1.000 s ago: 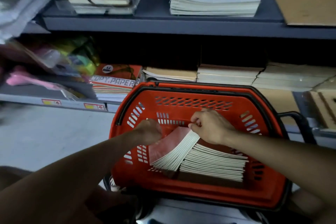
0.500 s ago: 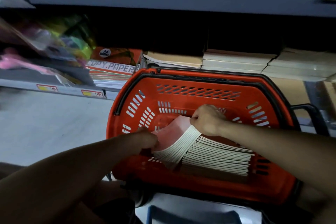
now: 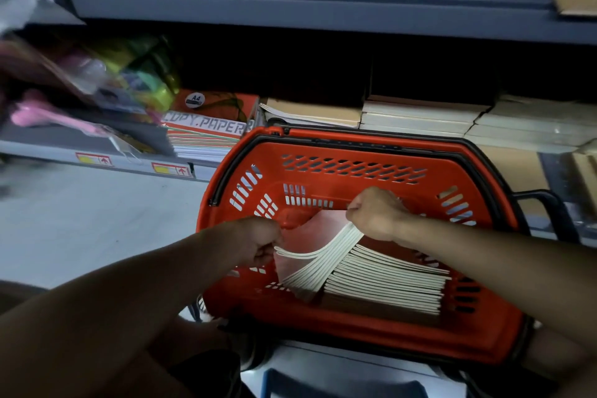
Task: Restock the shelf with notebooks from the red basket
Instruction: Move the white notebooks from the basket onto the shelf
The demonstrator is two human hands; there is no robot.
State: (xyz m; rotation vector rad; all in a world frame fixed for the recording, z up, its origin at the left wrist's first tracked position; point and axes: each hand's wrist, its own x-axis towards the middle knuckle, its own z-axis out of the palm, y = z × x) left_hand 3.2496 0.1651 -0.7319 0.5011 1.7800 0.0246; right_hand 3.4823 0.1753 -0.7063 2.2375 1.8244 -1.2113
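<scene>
Both hands are in the red basket (image 3: 355, 338): my right hand (image 3: 376, 218) pinches the far edge of a batch of notebooks (image 3: 318, 263), lifting it off the remaining stack (image 3: 384, 287), and my left hand (image 3: 258, 241) now pinches the top few, which have peeled apart from the batch. Half a second ago they lay together. I judge I'm separating a handful for the shelf (image 3: 420, 119) behind.

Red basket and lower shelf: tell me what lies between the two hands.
In the head view, the lifted batch of notebooks spans from left hand to right hand.
</scene>
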